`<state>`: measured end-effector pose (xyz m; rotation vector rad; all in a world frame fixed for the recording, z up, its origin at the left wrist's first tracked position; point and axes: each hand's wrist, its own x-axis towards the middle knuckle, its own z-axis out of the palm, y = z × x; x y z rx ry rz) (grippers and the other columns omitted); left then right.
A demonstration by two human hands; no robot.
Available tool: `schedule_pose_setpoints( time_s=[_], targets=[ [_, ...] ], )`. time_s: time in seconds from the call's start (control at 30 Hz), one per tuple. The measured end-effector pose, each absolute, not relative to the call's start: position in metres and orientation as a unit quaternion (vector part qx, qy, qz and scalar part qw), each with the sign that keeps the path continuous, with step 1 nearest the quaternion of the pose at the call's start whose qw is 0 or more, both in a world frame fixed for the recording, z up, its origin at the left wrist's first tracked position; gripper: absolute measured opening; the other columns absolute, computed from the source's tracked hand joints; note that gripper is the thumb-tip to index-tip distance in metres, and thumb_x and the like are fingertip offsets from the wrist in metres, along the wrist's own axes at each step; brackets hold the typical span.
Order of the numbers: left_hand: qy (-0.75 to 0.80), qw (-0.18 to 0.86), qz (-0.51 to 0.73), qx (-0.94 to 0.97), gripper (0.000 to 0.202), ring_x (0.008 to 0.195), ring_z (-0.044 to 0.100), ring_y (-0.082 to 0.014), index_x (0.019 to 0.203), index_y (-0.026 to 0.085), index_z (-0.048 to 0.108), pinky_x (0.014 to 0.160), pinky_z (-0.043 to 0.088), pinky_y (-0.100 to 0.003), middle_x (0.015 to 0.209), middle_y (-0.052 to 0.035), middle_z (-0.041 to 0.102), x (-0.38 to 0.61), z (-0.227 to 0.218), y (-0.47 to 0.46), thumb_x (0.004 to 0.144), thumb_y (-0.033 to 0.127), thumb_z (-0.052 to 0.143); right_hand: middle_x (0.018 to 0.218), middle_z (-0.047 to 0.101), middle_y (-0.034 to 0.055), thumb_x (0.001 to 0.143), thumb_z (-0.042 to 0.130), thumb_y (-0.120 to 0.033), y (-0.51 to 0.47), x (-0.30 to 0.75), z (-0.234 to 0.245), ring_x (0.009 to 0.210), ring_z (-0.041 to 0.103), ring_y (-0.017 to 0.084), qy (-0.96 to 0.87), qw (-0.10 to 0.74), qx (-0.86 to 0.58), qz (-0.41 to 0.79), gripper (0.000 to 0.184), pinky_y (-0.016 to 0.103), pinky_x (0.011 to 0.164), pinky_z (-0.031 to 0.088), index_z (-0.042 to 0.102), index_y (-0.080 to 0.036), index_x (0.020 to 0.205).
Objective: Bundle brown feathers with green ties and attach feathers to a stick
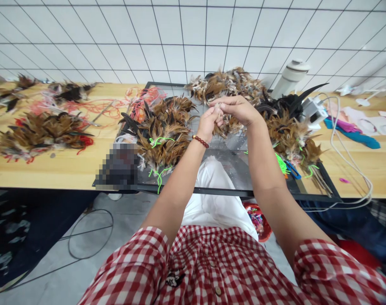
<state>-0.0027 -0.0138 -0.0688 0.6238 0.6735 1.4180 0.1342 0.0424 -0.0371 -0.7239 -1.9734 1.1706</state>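
Note:
My left hand (209, 121), with a beaded bracelet (201, 141) at its wrist, is closed in a pinch above the glass tray. The fingertips of my right hand (239, 110) meet it, also pinched. What they grip is too small to make out. Brown feathers (223, 130) show just below the fingers; I cannot tell whether they are held or lie behind. Left of my hands lies a pile of brown feather bunches (167, 127) with bright green strings (160, 141). Another feather pile (227, 84) is heaped behind them, and more brown feathers (284, 137) lie to the right.
A dark-rimmed glass tray (224, 159) covers the middle of the wooden table (100, 169). Blue-handled scissors (292, 169) lie at right, near a white charger (314, 111) with a trailing cable (347, 154). A pale flask (290, 78) stands behind. Pink strings (108, 111) spread leftward.

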Motion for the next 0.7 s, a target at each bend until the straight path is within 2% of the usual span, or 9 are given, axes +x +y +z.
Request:
schedule_pose_setpoints(
  time_s=[0.17,0.37,0.6,0.7],
  targets=[
    [0.292,0.667,0.629,0.271,0.023,0.051,0.048,-0.0050,0.094,0.020,0.064,0.062,0.048,-0.020,0.060,0.0071,0.039,-0.004,-0.067,-0.017,0.103,0.041,0.062,0.119,0.079,0.0054,0.080,0.080,-0.067,0.035,0.134,-0.030,0.111,0.072,0.024,-0.765,0.378,-0.269,0.447,0.057,0.039,0.094,0.062,0.081,-0.025,0.119],
    [0.303,0.656,0.637,0.268,0.026,0.050,0.048,-0.0053,0.096,0.021,0.065,0.064,0.051,-0.021,0.058,0.0080,0.038,-0.004,-0.069,-0.016,0.101,0.046,0.062,0.118,0.079,0.0056,0.082,0.080,-0.066,0.039,0.134,-0.033,0.118,0.070,0.026,-0.773,0.352,-0.286,0.444,0.060,0.045,0.103,0.060,0.079,-0.026,0.126],
    [0.314,0.656,0.638,0.255,0.032,0.055,0.054,-0.0064,0.102,0.022,0.065,0.065,0.053,-0.023,0.062,0.0072,0.041,-0.003,-0.069,-0.015,0.099,0.053,0.064,0.136,0.074,0.0079,0.083,0.077,-0.065,0.046,0.137,-0.042,0.110,0.072,0.024,-0.750,0.362,-0.263,0.488,0.064,0.042,0.095,0.062,0.074,-0.025,0.133],
    [0.310,0.659,0.629,0.271,0.030,0.055,0.055,-0.0069,0.100,0.022,0.065,0.065,0.053,-0.023,0.062,0.0064,0.042,-0.003,-0.068,-0.017,0.099,0.052,0.064,0.129,0.076,0.0079,0.084,0.075,-0.067,0.039,0.136,-0.037,0.108,0.072,0.024,-0.746,0.365,-0.275,0.485,0.060,0.039,0.092,0.063,0.077,-0.025,0.126]
  ],
)
